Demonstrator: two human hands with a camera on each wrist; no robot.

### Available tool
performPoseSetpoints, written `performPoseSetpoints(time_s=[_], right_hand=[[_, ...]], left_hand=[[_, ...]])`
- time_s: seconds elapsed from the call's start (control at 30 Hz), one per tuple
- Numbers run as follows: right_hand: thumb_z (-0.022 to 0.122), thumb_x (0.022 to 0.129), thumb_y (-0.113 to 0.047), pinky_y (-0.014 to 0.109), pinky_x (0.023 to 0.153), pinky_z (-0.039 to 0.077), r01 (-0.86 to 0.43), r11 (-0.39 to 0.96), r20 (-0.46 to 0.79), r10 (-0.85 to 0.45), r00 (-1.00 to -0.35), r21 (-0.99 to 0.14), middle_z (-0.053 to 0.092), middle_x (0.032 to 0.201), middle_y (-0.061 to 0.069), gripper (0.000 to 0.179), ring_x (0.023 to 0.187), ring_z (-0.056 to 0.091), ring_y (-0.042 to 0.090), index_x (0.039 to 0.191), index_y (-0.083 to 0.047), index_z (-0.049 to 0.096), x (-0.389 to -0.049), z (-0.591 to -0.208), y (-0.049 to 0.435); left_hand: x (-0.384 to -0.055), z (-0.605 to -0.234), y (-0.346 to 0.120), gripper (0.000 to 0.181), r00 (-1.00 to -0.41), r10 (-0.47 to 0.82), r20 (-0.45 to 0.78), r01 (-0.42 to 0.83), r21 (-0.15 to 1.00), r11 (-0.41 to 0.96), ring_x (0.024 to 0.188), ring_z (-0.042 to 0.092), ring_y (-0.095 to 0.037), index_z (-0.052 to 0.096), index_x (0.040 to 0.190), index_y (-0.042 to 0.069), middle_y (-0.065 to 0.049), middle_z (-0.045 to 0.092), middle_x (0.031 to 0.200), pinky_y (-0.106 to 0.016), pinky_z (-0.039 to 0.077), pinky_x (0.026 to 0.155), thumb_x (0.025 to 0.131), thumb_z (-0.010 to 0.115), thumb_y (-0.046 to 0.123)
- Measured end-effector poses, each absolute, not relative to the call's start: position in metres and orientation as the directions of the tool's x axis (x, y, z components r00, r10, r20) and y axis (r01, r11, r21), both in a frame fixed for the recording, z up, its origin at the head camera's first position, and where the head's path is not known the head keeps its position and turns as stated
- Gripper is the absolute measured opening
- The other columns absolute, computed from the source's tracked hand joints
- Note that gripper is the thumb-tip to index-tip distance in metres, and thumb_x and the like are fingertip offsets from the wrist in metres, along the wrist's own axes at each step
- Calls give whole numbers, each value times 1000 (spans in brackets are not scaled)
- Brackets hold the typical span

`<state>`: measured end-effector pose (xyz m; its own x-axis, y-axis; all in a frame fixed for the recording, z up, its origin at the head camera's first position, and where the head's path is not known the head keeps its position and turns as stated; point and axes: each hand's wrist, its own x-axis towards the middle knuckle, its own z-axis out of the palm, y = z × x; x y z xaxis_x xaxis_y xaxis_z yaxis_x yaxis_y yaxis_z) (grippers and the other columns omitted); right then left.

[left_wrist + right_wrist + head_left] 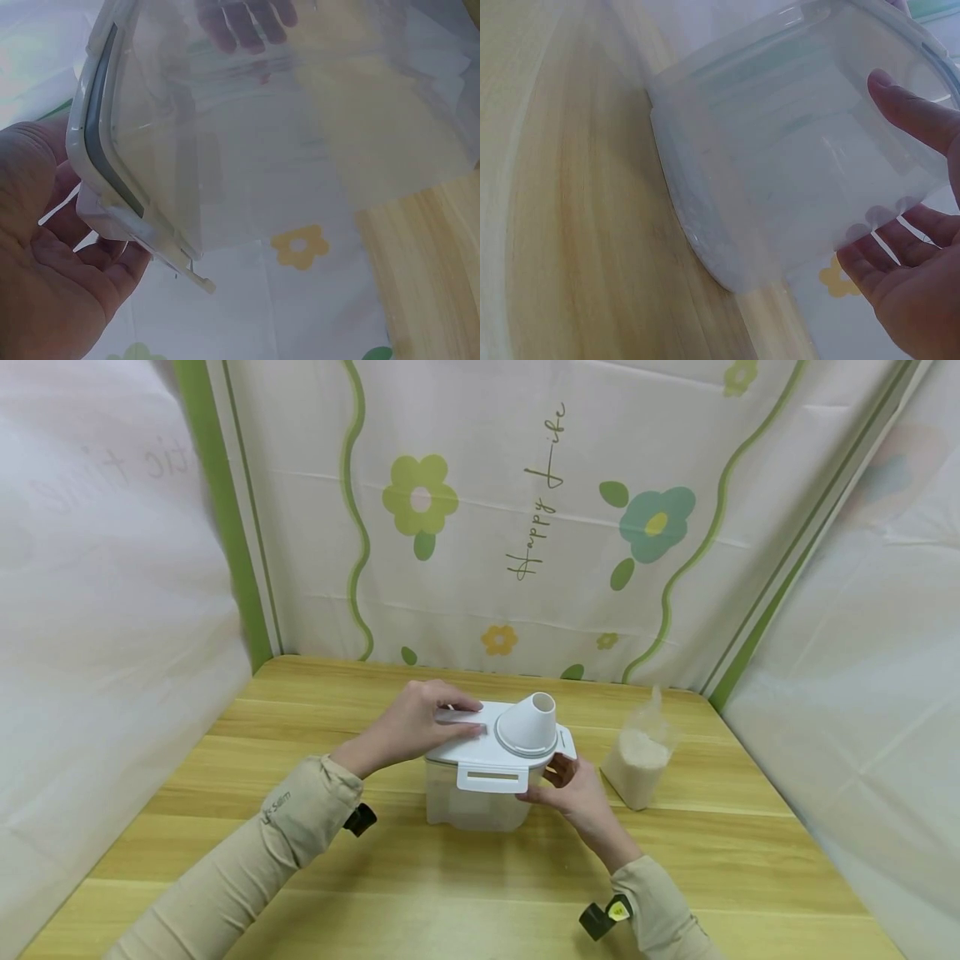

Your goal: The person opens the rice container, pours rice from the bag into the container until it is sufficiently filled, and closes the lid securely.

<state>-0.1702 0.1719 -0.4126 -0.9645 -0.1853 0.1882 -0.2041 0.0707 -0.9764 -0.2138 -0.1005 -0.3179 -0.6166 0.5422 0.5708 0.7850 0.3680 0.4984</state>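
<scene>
A translucent plastic storage container point(480, 812) stands on the wooden table, topped by a white lid point(467, 750) with a cone-shaped spout point(527, 727). Side latches stick outward from the lid, including a front latch point(492, 787) and a right latch point(566, 744). My left hand point(405, 727) holds the lid's left end, thumb on top and fingers toward the far edge, where they curl beside a latch in the left wrist view. At the container's right side, my right hand point(576, 795) grips the wall below the lid. Its thumb and fingers span the clear body point(780, 165) in the right wrist view.
To the right of the container stands a clear pouch point(637, 764) of white, grainy contents. Light wood tabletop point(360, 893) extends around the container. A floral curtain point(465, 560) hangs behind the table, with pale fabric point(97, 652) at both sides.
</scene>
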Motion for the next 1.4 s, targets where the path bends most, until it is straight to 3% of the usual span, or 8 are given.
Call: performPoseSetpoints(time_s=[0.57, 1.0, 1.4], right_hand=[[89, 69, 0, 44, 105, 42, -190, 66, 175, -185, -967, -980, 57, 131, 13, 77, 120, 54, 30, 136, -6, 50, -169, -412, 172], [88, 69, 0, 47, 105, 42, -199, 60, 185, -187, -965, -978, 58, 129, 14, 75, 119, 55, 30, 134, -4, 51, -169, -412, 172], [89, 70, -3, 39, 104, 43, -206, 60, 192, -191, -963, -977, 57, 130, 13, 74, 120, 54, 29, 134, -3, 52, -169, -412, 173]], left_hand=[[-214, -317, -100, 24, -631, 526, 570, 771, 540, 339, 90, 68, -10, 78, 99, 4, 0, 74, 95, -27, 56, 79, 78, 86, 14], [-211, -313, -99, 26, -721, 484, 495, 684, 620, 385, 90, 68, -8, 78, 100, 7, 4, 74, 94, -28, 56, 79, 78, 86, 19], [-210, -309, -99, 28, -816, 384, 432, 569, 717, 402, 89, 68, -8, 79, 99, 10, 6, 73, 90, -29, 56, 80, 75, 89, 23]])
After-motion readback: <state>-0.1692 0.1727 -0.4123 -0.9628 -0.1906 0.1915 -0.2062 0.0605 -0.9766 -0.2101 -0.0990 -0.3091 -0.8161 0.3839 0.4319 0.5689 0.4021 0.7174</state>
